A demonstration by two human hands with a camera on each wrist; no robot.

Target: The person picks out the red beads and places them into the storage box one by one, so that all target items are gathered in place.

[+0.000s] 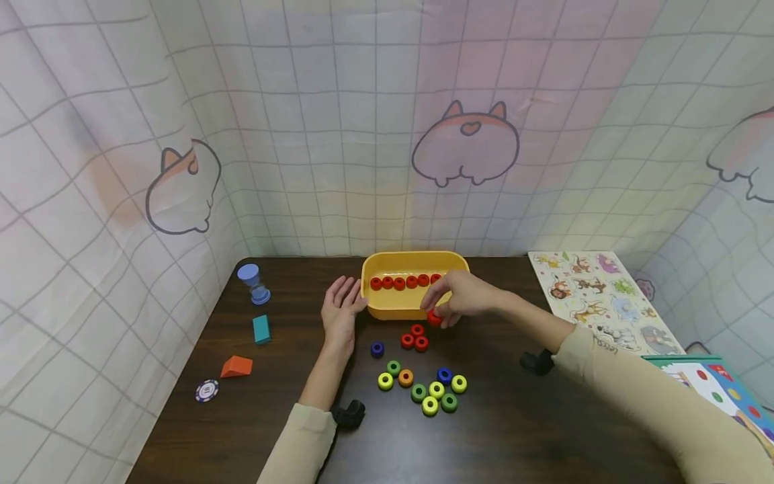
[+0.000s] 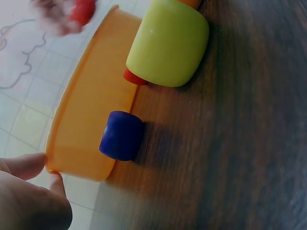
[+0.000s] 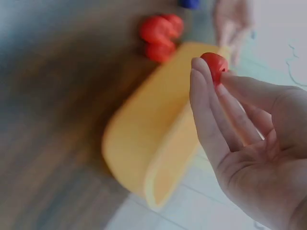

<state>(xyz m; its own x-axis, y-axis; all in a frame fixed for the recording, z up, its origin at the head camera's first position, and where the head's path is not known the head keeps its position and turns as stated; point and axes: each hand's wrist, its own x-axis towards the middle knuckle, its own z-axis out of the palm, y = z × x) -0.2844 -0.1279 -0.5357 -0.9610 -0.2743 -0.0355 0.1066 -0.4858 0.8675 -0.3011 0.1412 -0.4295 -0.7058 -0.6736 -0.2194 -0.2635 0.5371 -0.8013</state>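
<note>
My right hand point(image 1: 462, 294) pinches a red ring bead point(image 3: 214, 64) between thumb and fingertips, at the front right rim of the yellow tray point(image 1: 393, 314). Inside the tray stands a row of several red beads point(image 1: 400, 284). My left hand point(image 1: 340, 319) lies at the tray's left end with its fingers extended; in the left wrist view its thumb point(image 2: 26, 165) touches the tray's corner. Three red beads point(image 1: 408, 341) sit together on the table in front of the tray, and a dark blue bead point(image 1: 377, 349) is to their left.
Nearer on the dark table point(image 1: 484, 444) are several yellow, green, orange and blue beads point(image 1: 437, 390). At left stand an hourglass point(image 1: 254, 284), a teal block point(image 1: 261, 329), an orange wedge point(image 1: 236, 366) and a poker chip point(image 1: 207, 390). An animal sticker board point(image 1: 598, 302) lies at right.
</note>
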